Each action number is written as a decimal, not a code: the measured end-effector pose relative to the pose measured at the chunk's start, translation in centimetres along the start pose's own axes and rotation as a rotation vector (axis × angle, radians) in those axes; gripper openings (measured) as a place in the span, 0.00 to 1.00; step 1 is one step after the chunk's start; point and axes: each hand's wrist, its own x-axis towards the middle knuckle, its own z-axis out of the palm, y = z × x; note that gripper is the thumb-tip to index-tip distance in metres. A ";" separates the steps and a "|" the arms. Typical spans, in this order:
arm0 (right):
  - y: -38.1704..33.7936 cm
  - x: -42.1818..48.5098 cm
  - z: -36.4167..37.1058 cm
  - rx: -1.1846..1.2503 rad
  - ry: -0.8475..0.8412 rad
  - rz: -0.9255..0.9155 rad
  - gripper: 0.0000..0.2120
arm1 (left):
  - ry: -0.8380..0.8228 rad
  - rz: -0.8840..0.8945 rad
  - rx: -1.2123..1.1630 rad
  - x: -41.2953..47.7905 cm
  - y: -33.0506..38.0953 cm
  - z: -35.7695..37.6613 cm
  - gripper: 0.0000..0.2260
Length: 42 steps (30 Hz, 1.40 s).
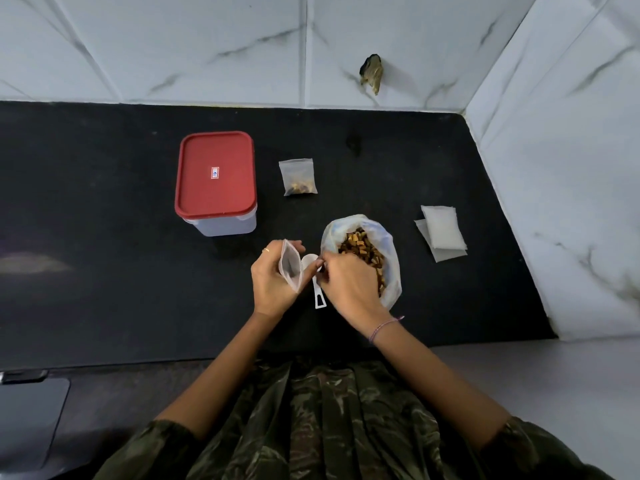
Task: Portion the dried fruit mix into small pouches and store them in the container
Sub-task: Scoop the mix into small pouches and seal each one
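Observation:
My left hand grips a small clear zip pouch held open, mouth turned to the right. My right hand has its fingers curled and pinched together near the pouch mouth, above a white plastic scoop lying on the counter; what it pinches is too small to tell. An open plastic bag of dried fruit mix stands just right of my hands. A filled, closed pouch lies farther back. The clear container with a red lid stands at the back left, closed.
A stack of empty pouches lies to the right on the black counter. White marble-patterned walls close off the back and right side. A dark flat object sits at the lower left, off the counter.

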 end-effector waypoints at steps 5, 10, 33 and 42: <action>0.0 -0.2 2.4 -0.054 -0.029 -0.063 0.07 | -0.045 0.011 -0.035 -1.0 -0.2 -0.7 0.14; 0.0 -0.1 3.9 -0.061 -0.051 -0.063 0.09 | -0.071 -0.007 -0.015 -1.5 -0.1 -1.1 0.18; 9.2 1.3 -2.4 0.042 0.218 0.144 0.13 | -0.164 -0.045 -0.039 -1.4 -0.2 1.6 0.18; 8.8 3.0 -0.6 -0.232 0.208 -0.254 0.10 | -0.272 -0.059 0.035 -1.7 -1.4 2.6 0.23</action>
